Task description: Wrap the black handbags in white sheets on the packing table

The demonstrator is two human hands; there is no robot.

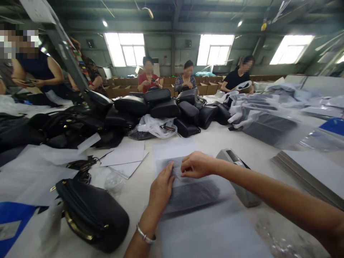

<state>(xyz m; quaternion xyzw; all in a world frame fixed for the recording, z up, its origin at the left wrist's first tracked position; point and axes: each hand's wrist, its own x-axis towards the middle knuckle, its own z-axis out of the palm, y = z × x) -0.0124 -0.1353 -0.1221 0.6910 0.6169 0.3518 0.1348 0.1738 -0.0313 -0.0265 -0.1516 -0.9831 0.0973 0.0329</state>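
A dark grey flat piece (197, 195) lies before me under or in a thin translucent wrap. Below it a pale sheet (212, 233) stretches toward me. My left hand (159, 190), with a silver bangle at the wrist, rests on the left edge of the wrap, fingers extended. Over the upper part of the wrap, my right hand (198, 165) is closed with its fingers curled together; anything between them is too small to make out. A black handbag (99, 215) with a gold zipper sits left of my left forearm. Beyond my right forearm stands a grey device (245, 186).
Black bags (161, 107) are heaped across the table's far side. Wrapped grey pieces (268, 125) lie at the right, near a stack of boards (309, 172). White cards (126, 157) and a blue packet (16, 225) are on the left. Several people work beyond the table.
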